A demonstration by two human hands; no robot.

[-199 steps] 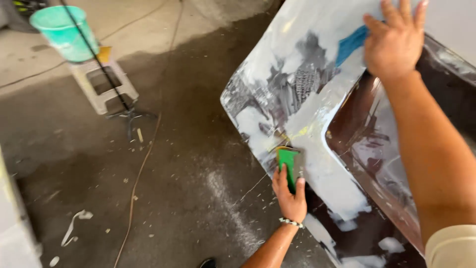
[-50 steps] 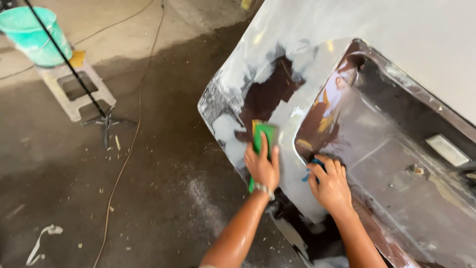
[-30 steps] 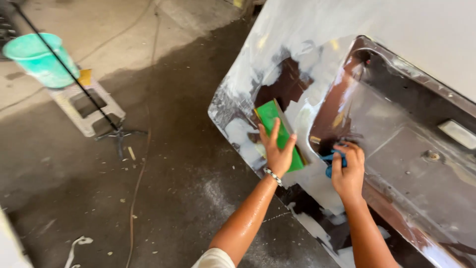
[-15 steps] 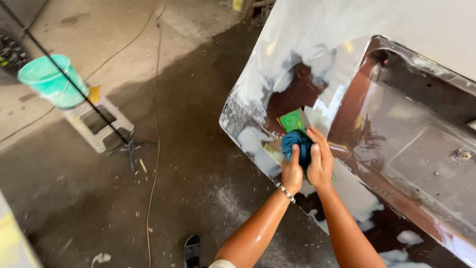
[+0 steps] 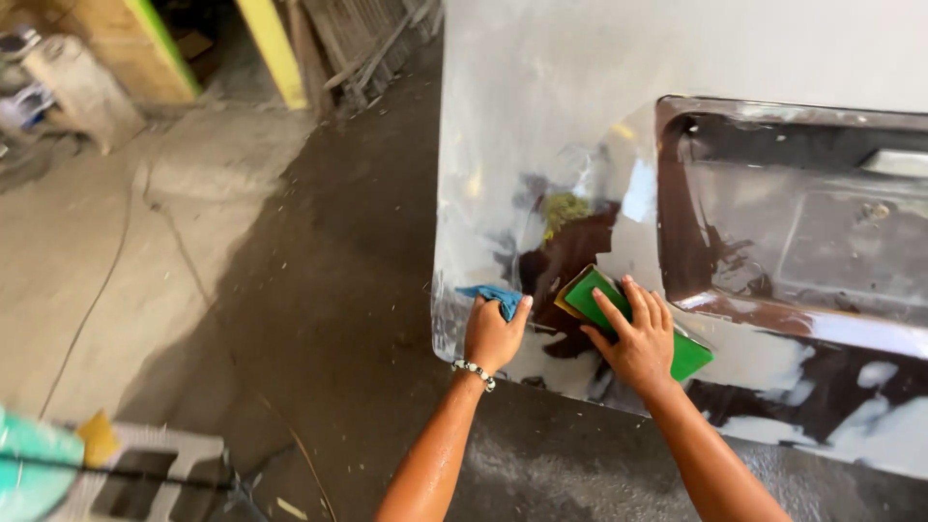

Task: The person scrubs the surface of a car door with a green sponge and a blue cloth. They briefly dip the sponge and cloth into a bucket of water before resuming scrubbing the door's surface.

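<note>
Fingers of my right hand (image 5: 638, 343) lie spread and flat across the green sanding pad (image 5: 633, 324), pressing it against the car panel (image 5: 580, 116); the pad sits tilted on the panel's lower part, just below and left of the dark recess (image 5: 802, 222) stamped into the panel, and over a brown patch where the pale coating is gone. Beside it, toward the panel's left edge, my left hand (image 5: 493, 333) is curled into a fist around a blue cloth (image 5: 493, 295), whose loose end sticks out above my knuckles and touches the panel. A beaded bracelet (image 5: 474, 372) circles that wrist. Both hands are near each other on the panel but apart, with the brown patch between them. White smears and foam streak the panel below the recess and off to its right. Left of the panel the concrete floor (image 5: 242, 290) is dark and wet near the panel and pale farther off, with a thin cable (image 5: 101, 290) trailing over it. Well away from the panel, at the lower left, a teal bucket (image 5: 34, 469) shows blurred beside a pale step stool (image 5: 155, 464).
</note>
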